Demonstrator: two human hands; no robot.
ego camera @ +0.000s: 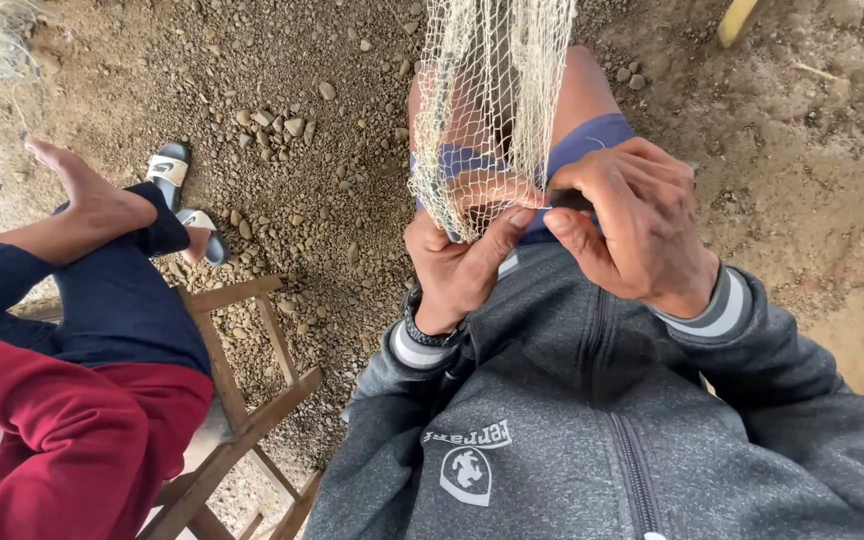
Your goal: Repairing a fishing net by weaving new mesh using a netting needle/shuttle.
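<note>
The net (487,110) hangs down in the middle, in front of the person's knees. The left hand (457,265) and the right hand (637,225) meet at its lower edge, side by side. On the left another person (72,380) sits on a wooden chair (252,400); sandals (177,185) lie on the gravel ground (312,150) beyond.

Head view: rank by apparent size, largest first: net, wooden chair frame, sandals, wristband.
1. Net: largest, hanging from the top edge down to the hands.
2. Wooden chair frame: close behind, partly hidden by the seated person, so unsure.
3. Sandals: farther from the camera.
4. Wristband: smallest.
</note>
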